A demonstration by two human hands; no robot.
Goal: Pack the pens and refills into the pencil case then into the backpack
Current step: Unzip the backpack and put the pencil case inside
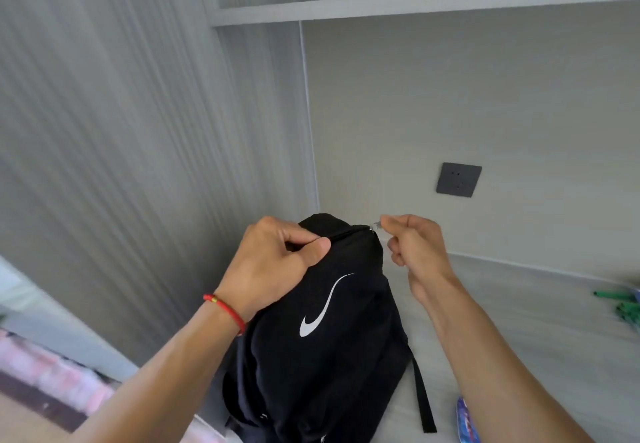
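Observation:
A black backpack (322, 356) with a white swoosh stands upright on the desk, in the middle of the view. My left hand (273, 262) pinches the fabric at its top left, beside the zip. My right hand (412, 245) pinches the small metal zip pull (375, 225) at the top right of the bag. Several green pens or refills (623, 307) lie at the far right edge of the desk. A blue patterned object (467, 422), only partly seen, lies by my right forearm; I cannot tell whether it is the pencil case.
The pale desk top (519, 321) runs to the right of the bag. A dark wall socket (459, 179) sits on the back wall. A shelf (415, 2) hangs overhead. A ribbed grey panel (121, 131) closes the left side.

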